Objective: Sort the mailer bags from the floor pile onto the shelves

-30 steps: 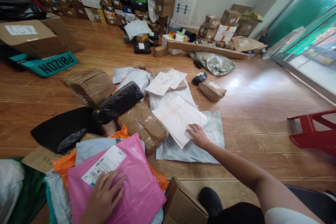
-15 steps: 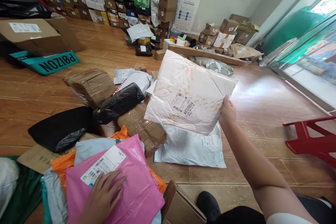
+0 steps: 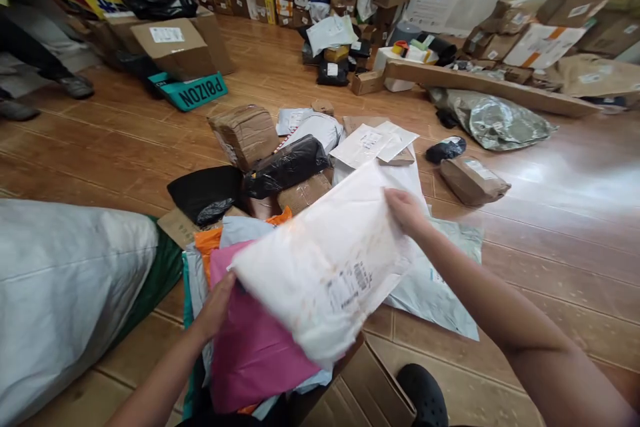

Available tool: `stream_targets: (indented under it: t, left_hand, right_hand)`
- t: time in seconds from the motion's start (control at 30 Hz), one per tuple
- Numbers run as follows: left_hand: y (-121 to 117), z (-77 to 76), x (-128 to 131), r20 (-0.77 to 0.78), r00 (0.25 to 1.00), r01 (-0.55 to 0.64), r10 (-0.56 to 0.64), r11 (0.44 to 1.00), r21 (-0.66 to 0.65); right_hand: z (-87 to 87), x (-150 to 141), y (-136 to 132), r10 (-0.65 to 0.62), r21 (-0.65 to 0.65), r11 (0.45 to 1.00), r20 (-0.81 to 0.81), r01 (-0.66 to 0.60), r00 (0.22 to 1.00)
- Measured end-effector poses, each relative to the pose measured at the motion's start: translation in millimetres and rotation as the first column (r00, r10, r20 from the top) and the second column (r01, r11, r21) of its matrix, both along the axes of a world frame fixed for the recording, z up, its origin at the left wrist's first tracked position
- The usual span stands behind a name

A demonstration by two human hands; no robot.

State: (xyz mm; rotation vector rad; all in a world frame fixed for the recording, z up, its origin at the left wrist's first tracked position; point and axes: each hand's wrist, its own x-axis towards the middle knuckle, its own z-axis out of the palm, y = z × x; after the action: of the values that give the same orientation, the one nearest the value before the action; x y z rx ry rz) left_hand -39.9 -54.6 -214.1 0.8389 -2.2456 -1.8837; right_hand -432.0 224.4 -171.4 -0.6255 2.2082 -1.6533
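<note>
A white padded mailer (image 3: 320, 247) with a printed label and orange-brown marks is held tilted, slightly blurred, above a pink plastic mailer (image 3: 260, 360). My right hand (image 3: 406, 215) is closed on its upper right edge. At its left corner, my left hand (image 3: 219, 300) pinches the mailer, with some fingers hidden. Beneath the pink one lie grey, orange and teal mailers. A pale blue-grey mailer (image 3: 455, 247) lies on the floor below my right forearm. Flat white envelopes (image 3: 370, 147) rest just beyond the held mailer, next to a black-wrapped parcel (image 3: 287, 163).
A large white and green sack (image 3: 70, 293) bulges at the left. An open cardboard box (image 3: 360, 387) stands by my shoe. Brown boxes (image 3: 245, 133) and a small paper-wrapped parcel (image 3: 474, 180) lie on the floor. Another person's feet (image 3: 75, 85) show at far left.
The white mailer has moved left and toward me, over the pink one. My left hand has left the pink mailer's label and taken the white mailer's corner. The view has turned left.
</note>
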Motion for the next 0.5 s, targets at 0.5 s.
stream_targets:
  t: [0.5]
  left_hand:
    - [-1,-2.6,13,0.202,0.886,-0.389,0.418,0.906,-0.165]
  right_hand:
    - [-45.7,154,-137,0.618,0.131,0.763,-0.434,-0.633,0.656]
